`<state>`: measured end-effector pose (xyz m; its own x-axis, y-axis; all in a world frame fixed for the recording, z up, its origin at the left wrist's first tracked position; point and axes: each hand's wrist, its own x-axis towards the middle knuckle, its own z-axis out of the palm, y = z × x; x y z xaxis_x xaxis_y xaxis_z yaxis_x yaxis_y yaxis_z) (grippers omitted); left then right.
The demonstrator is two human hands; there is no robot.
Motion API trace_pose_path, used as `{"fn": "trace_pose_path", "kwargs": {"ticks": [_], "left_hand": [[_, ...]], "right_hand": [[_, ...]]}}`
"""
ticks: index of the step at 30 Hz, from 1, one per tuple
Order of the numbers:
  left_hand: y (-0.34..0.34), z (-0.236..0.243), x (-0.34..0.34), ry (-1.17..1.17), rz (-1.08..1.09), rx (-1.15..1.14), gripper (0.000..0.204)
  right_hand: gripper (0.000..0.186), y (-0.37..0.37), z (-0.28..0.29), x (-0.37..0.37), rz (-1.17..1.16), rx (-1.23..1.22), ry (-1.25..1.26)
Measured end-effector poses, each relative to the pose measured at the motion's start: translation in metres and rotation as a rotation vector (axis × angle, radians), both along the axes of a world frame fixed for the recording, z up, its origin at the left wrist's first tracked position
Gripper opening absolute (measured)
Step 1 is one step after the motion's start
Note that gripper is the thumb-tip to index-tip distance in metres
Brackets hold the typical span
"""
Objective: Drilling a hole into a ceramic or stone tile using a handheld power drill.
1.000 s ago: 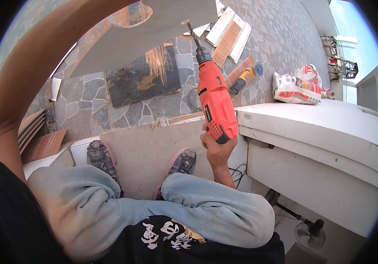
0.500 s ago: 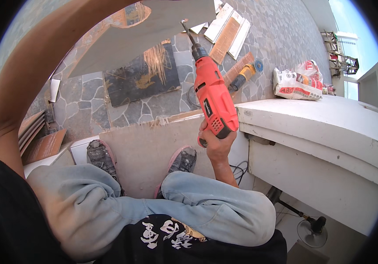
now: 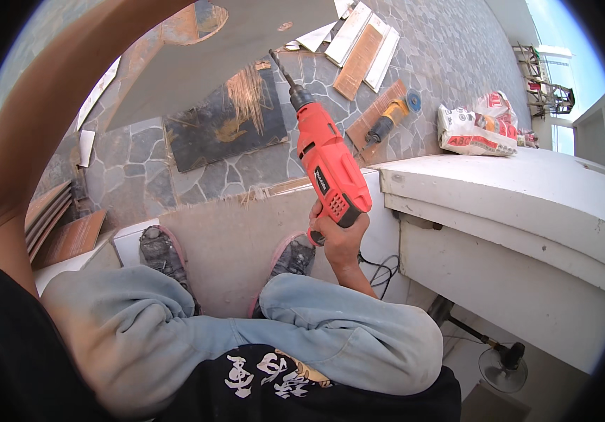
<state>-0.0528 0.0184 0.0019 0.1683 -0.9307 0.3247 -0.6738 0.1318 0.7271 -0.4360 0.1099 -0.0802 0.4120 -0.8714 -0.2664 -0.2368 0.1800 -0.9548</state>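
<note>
As the right grip (image 3: 344, 235) is closed round the handle of the red drill (image 3: 334, 169), the tool is held out in front of the right shoe (image 3: 292, 256), its bit (image 3: 283, 68) directed away from the body and to the upper left. The tip appears at the lower edge of the grey panel (image 3: 207, 70); whether the two touch cannot be told. Just beyond the tip, the panel bears a small brown spot (image 3: 285, 27). The left arm (image 3: 24, 133) arches along the left side to the top edge; the left grip lies out of view, and its state cannot be told. Below the panel, a black board (image 3: 211, 141) with a splintered, pale patch lies on the stone floor (image 3: 450, 49). Right of the drill, a yellow-and-black grinder (image 3: 388, 119) with a blue disc rests on a brown plank (image 3: 362, 125); white and brown planks (image 3: 358, 60) lie together above it. Farther right, bags (image 3: 476, 133) sit at the far edge of the white ledge (image 3: 506, 190). Brown slabs (image 3: 70, 235) lie at lower left, near the left shoe (image 3: 164, 247). A dark cable (image 3: 387, 269) loops beside the right wrist.
</note>
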Motion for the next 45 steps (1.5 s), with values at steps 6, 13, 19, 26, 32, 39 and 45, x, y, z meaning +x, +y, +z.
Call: {"fn": "trace_pose_path", "kwargs": {"ticks": [6,13,19,26,32,39,45], "left_hand": [[0.004,-0.001,0.005,0.009,0.004,-0.003,0.03],[0.005,0.001,-0.001,0.018,-0.022,0.038,0.03],[0.005,0.003,-0.009,0.039,-0.061,0.028,0.03],[-0.001,0.003,-0.011,0.034,-0.052,0.101,0.03],[-0.001,0.001,-0.003,0.053,-0.079,0.051,0.029],[0.001,0.0,0.012,0.121,-0.119,0.041,0.028],[-0.001,-0.002,0.02,0.146,-0.126,0.077,0.028]], "right_hand": [[0.01,-0.001,0.011,0.003,-0.015,-0.125,-0.008],[0.015,-0.001,0.016,0.01,0.005,-0.132,-0.048],[0.025,-0.009,0.012,0.005,0.063,-0.185,0.059],[0.009,-0.009,0.009,0.002,0.014,-0.177,0.021],[0.009,-0.009,0.005,0.005,0.015,-0.189,-0.008],[0.009,-0.011,-0.001,0.004,0.022,-0.214,-0.006],[0.01,-0.009,-0.007,0.005,0.028,-0.183,-0.011]]}}
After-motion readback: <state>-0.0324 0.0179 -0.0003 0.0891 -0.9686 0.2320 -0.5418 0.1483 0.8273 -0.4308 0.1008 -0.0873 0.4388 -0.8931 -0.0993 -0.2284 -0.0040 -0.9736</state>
